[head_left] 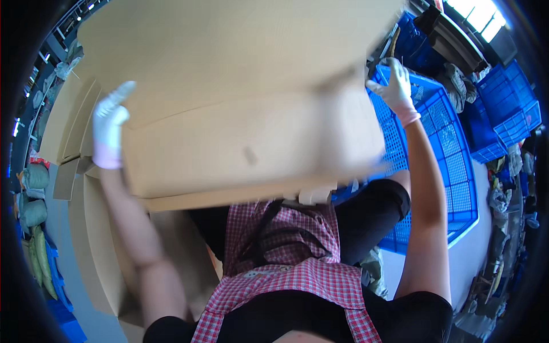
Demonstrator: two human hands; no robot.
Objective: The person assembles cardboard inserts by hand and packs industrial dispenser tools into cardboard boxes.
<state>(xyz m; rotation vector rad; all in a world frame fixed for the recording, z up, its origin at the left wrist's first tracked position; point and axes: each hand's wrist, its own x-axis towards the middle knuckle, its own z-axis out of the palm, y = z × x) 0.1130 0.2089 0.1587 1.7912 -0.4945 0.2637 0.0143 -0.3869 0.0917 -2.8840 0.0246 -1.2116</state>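
The cardboard box looks matt and smooth, the apron cloth, the basket glossy plastic.

Cardboard is blurring at lower right, running past top edge | blue crate is partly hiding behind it | dark mark is smearing beyond recognition

Large brown cardboard piece, motion-blurred, filled the upper middle. White-gloved left hand was at its left edge, fingers pointing up; white-gloved right hand was at its right edge, thumb toward it; grip was unclear. Blue mesh crate sat at right, more cardboard at lower left, red checked apron at bottom.
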